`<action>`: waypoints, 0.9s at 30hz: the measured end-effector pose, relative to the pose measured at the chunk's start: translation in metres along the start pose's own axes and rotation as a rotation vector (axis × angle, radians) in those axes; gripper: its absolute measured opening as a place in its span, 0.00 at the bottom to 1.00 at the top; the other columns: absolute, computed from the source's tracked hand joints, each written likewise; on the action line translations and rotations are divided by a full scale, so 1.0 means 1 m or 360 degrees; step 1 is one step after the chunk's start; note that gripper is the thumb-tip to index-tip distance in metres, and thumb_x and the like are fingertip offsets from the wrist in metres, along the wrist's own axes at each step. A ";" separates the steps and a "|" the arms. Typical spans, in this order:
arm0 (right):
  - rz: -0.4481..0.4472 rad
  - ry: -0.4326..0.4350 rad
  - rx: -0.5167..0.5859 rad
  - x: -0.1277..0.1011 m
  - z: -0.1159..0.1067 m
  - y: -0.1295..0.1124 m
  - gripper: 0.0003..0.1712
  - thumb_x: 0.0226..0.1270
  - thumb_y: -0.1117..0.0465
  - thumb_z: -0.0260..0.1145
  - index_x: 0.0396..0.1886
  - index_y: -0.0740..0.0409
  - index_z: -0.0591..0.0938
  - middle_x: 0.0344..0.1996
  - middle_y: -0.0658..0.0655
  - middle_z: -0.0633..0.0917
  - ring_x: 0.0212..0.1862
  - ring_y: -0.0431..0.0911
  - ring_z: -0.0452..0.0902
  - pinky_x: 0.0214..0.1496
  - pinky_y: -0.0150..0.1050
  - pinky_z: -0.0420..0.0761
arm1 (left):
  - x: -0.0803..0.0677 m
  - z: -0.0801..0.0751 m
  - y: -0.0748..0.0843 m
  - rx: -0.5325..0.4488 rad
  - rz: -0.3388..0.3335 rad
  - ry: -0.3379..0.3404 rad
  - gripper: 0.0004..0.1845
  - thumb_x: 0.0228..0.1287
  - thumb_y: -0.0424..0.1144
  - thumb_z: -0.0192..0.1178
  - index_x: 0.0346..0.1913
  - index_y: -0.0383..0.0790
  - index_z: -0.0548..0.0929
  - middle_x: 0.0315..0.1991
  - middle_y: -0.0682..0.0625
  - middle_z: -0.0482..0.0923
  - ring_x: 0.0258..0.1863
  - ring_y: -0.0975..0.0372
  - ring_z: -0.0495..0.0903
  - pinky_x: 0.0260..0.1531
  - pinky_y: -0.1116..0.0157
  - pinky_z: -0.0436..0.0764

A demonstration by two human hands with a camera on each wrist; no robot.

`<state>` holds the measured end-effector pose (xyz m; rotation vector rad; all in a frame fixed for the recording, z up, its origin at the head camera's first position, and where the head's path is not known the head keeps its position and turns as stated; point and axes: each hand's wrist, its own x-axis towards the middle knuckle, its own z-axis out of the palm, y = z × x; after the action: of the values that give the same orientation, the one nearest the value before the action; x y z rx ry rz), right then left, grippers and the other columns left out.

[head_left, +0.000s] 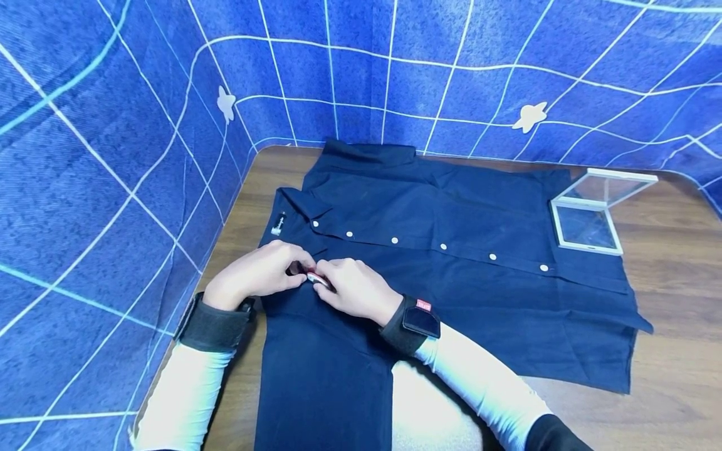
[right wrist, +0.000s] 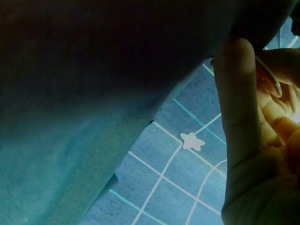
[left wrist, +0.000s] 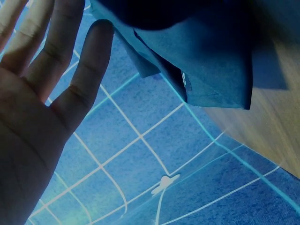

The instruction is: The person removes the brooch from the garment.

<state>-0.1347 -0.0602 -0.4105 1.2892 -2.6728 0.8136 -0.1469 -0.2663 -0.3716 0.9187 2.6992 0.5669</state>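
— Nearest first: two pale sleeves with dark wrist straps, then the left hand [head_left: 261,274] and right hand [head_left: 354,289] meeting over the near chest panel of the dark shirt [head_left: 451,275].

— Holding what?

— A small shiny object [head_left: 317,279], silvery with a touch of red, pinched between the fingertips of both hands right on the fabric. Hard to tell what kind of thing; too small. Right fingers curled round it in the head view. Left fingertips closed in on it there too, though the left wrist view shows the other fingers fairly straight.

— And the shirt itself?

— Spread flat on the wooden table [head_left: 671,326], buttoned, collar [head_left: 316,213] toward the left, white buttons [head_left: 395,240] in a row along the placket. Probably light, soft and limp: likely to sag and crease if lifted by one point. Best taken by seams, shoulders or hem with both hands.

— The little object?

— Judged hard, smooth, light, maybe slippery; fingertip pinch suits it.

— Farther back?

— A clear open case [head_left: 592,210] lying on the shirt's far right edge, then blue grid-patterned cloth [head_left: 451,69] behind.
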 end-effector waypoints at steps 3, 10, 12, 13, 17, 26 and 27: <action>0.0007 0.0009 -0.0023 -0.002 -0.002 0.001 0.07 0.70 0.57 0.63 0.31 0.53 0.78 0.23 0.46 0.76 0.24 0.38 0.71 0.27 0.29 0.69 | -0.001 0.000 0.001 0.0001 -0.0026 0.0034 0.09 0.61 0.31 0.64 0.43 0.43 0.87 0.41 0.51 0.85 0.36 0.62 0.82 0.40 0.62 0.81; 0.0007 0.0061 -0.0037 -0.006 -0.008 0.004 0.07 0.70 0.56 0.63 0.32 0.53 0.79 0.21 0.46 0.75 0.23 0.37 0.72 0.26 0.29 0.70 | -0.002 -0.003 0.004 -0.0015 -0.0110 0.0024 0.08 0.65 0.35 0.62 0.45 0.42 0.86 0.43 0.50 0.84 0.38 0.60 0.80 0.42 0.60 0.79; 0.0006 0.0064 -0.0031 -0.007 -0.009 0.005 0.07 0.70 0.56 0.63 0.32 0.52 0.79 0.21 0.46 0.75 0.23 0.37 0.72 0.26 0.29 0.70 | -0.003 -0.003 0.004 -0.0014 -0.0120 0.0011 0.08 0.66 0.36 0.61 0.45 0.43 0.86 0.43 0.50 0.84 0.38 0.60 0.80 0.42 0.59 0.78; 0.0008 0.0062 -0.0028 -0.009 -0.011 0.005 0.07 0.70 0.56 0.63 0.32 0.52 0.79 0.21 0.46 0.75 0.23 0.37 0.72 0.26 0.29 0.70 | -0.002 -0.003 0.005 -0.0015 -0.0117 0.0007 0.08 0.67 0.36 0.61 0.45 0.43 0.86 0.43 0.49 0.84 0.38 0.60 0.80 0.42 0.59 0.78; 0.0034 0.0053 -0.0004 -0.015 -0.020 0.008 0.06 0.70 0.56 0.63 0.34 0.52 0.80 0.22 0.46 0.76 0.24 0.38 0.73 0.27 0.29 0.70 | 0.000 -0.003 0.006 -0.0017 -0.0120 0.0012 0.08 0.67 0.37 0.60 0.45 0.42 0.86 0.42 0.50 0.84 0.36 0.61 0.79 0.40 0.61 0.78; 0.0070 0.0178 0.0003 -0.033 -0.047 0.026 0.06 0.68 0.55 0.65 0.36 0.52 0.83 0.24 0.45 0.78 0.27 0.37 0.72 0.31 0.30 0.71 | 0.001 0.002 0.007 -0.0021 -0.0114 0.0000 0.08 0.69 0.39 0.59 0.44 0.43 0.86 0.41 0.51 0.84 0.35 0.65 0.79 0.39 0.63 0.79; 0.0071 0.0175 0.0009 -0.036 -0.051 0.028 0.06 0.69 0.55 0.65 0.36 0.52 0.83 0.24 0.45 0.78 0.27 0.37 0.72 0.32 0.30 0.71 | 0.001 0.002 0.007 -0.0034 -0.0115 -0.0001 0.08 0.69 0.38 0.59 0.44 0.42 0.86 0.41 0.52 0.84 0.35 0.65 0.79 0.39 0.63 0.79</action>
<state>-0.1412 0.0047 -0.3887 1.1541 -2.6241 0.8714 -0.1427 -0.2603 -0.3708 0.8118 2.7078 0.5795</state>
